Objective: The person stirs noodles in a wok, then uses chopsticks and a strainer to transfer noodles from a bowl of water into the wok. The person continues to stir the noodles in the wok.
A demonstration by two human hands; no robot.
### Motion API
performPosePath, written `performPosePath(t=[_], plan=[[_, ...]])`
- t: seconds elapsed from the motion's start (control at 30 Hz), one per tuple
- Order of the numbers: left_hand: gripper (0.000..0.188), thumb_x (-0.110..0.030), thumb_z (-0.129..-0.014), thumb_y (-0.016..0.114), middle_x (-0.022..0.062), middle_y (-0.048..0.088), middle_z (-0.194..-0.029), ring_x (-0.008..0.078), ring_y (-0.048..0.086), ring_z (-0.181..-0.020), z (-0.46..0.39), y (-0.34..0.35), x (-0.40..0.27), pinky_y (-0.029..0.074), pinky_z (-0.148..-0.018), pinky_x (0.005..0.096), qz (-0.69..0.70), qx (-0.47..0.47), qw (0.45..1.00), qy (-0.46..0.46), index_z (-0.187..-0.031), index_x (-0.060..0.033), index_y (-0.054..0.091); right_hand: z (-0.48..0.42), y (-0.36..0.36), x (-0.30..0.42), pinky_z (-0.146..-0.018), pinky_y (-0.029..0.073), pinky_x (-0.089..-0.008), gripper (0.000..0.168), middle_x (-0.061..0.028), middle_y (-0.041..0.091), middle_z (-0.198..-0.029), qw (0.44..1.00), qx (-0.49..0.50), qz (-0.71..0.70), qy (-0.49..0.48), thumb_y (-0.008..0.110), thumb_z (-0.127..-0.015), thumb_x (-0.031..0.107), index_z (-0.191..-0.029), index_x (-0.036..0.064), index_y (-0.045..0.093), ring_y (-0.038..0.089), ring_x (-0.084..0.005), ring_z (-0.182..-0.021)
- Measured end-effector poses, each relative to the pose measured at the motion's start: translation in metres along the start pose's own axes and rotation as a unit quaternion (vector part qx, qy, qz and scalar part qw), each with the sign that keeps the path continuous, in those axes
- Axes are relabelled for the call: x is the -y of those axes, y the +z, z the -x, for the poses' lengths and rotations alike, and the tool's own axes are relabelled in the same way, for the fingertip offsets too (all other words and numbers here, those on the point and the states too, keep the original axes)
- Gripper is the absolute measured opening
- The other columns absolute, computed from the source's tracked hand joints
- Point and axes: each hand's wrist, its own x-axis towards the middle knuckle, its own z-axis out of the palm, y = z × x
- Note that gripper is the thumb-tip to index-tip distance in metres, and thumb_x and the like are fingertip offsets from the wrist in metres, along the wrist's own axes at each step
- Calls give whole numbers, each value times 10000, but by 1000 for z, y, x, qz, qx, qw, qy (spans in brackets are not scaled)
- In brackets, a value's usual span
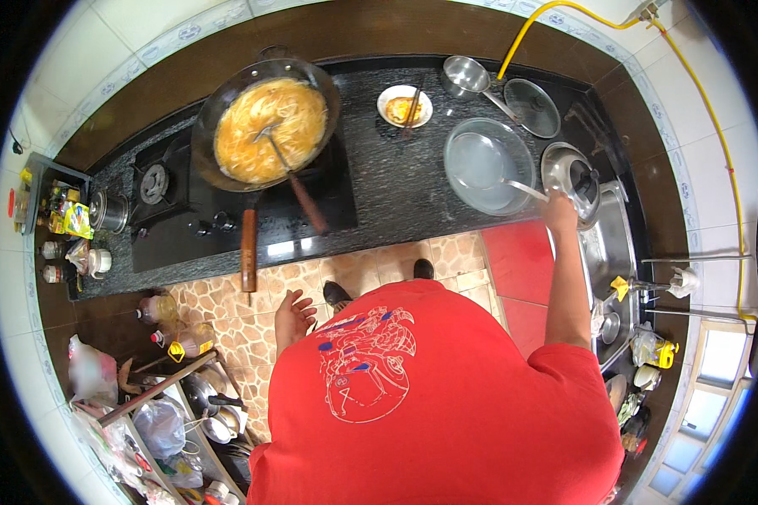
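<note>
My right hand [560,211] grips the handle of a metal ladle [523,189], whose bowl rests in a large glass bowl [456,183] of cloudy liquid. A metal pot lid [559,165] lies just beyond that hand. My left hand [295,314] hangs over the tiled floor with its fingers apart and nothing in it. On the stove, a wok [205,148] holds noodles in orange broth [246,139], and a spatula with a wooden handle [306,205] leans in it. A white bowl [384,98] with fried egg [399,109] and chopsticks [413,104] stands on the counter.
A saucepan [466,74] and a glass lid [532,107] are at the back right. The sink [613,252] lies to the right. The wok's wooden handle [248,252] juts past the counter edge. A small pot [108,211] stands left; a shelf rail [158,388] is lower left.
</note>
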Motion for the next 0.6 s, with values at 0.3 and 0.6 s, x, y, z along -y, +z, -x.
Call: performPosePath(t=[0.3,0.6], plan=[[413,-323,-887,548,93,591,-893,187,580,-715,-2,177,65,468,-593,293,30,62,996,59,-1173,-29,504,-69,61,-159,-764,485,-373,450,-135,663,-968,947,266,-73,-163,656,-779,403,-1072,65,608,643,-269,-881],[513,-421,-890,561,123,595,-967,207,613,-781,-2,343,71,507,-646,323,-189,177,965,46,-1204,-26,467,-35,18,-157,-559,474,-353,246,-101,646,-723,951,214,-176,-137,706,-720,246,-891,92,619,621,-252,-616]])
